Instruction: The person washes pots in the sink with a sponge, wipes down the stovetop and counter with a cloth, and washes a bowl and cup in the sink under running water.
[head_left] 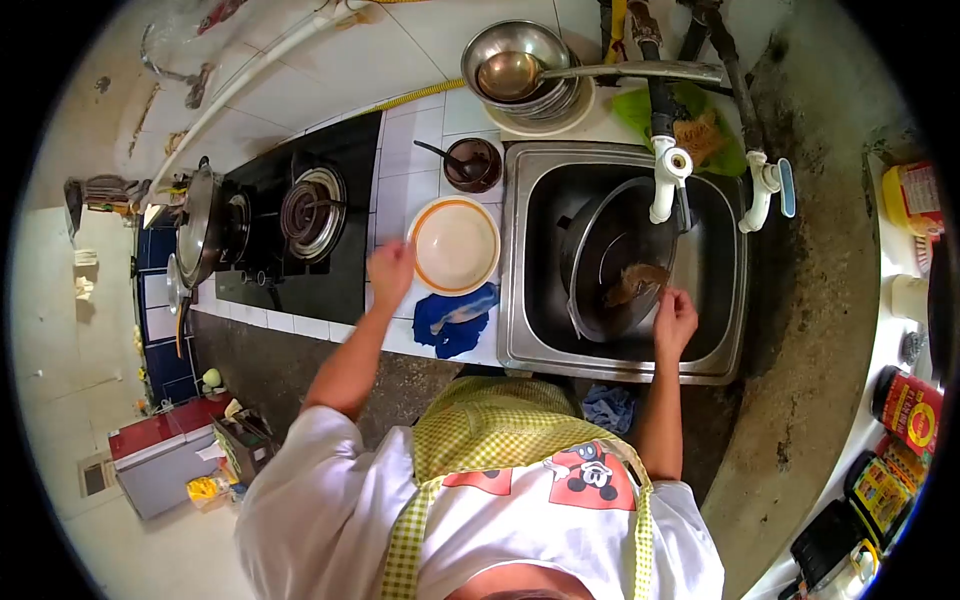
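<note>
My left hand (pixel 390 272) is blurred by motion beside the left rim of a white bowl with an orange edge (pixel 456 246); its fingers cannot be made out. Over the sink (pixel 512 300), my right hand (pixel 677 322) has its fingers pinched at the edge of a limp brown piece (pixel 637 283). That piece hangs within a dark pan (pixel 600 235), which sits tilted in the basin. A blue cloth (pixel 455 322) lies on the tiles below the bowl.
A black gas stove (pixel 345 130) with a pot (pixel 200 225) is at the left. Behind are a dark jar with a spoon (pixel 472 166), stacked metal bowls with a ladle (pixel 510 78), and white taps (pixel 672 165) over the sink. Bottles and packages (pixel 910 410) line the right.
</note>
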